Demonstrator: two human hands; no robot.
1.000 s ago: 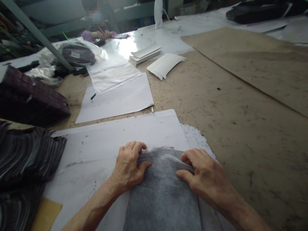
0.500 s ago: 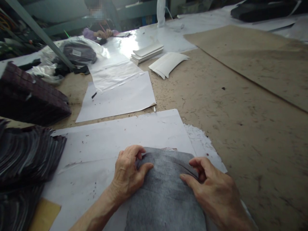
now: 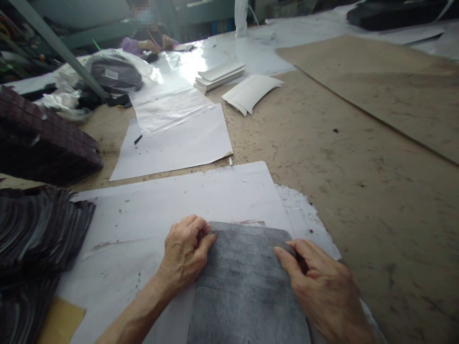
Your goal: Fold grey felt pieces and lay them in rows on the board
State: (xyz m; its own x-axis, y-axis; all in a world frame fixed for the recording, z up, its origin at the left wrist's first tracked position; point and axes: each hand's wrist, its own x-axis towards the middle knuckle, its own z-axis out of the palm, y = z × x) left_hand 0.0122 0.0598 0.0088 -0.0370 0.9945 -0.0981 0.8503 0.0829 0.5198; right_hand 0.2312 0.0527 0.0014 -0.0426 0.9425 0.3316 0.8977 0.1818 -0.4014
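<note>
A grey, fabric-like sheet (image 3: 247, 282) with rounded corners lies in front of me, over white paper (image 3: 179, 205). My left hand (image 3: 188, 251) pinches its far left corner between thumb and fingers. At the far right corner, my right hand (image 3: 319, 282) is closed on the edge, thumb on top and fingertips partly hidden. The sheet looks fairly flat between both hands, with faint creases across it. Its near end runs out of the picture.
Stacks of dark curved pieces (image 3: 39, 234) and a dark maroon block-like stack (image 3: 46, 138) stand at left. White curved pieces (image 3: 251, 93) lie farther back. Brown board (image 3: 376, 86) covers the right. A co-worker's hands (image 3: 156, 44) are across the table.
My left hand has shifted slightly left and its fingers have closed on the corner. My right thumb and fingers have come together on the edge. The far part of the sheet looks flatter.
</note>
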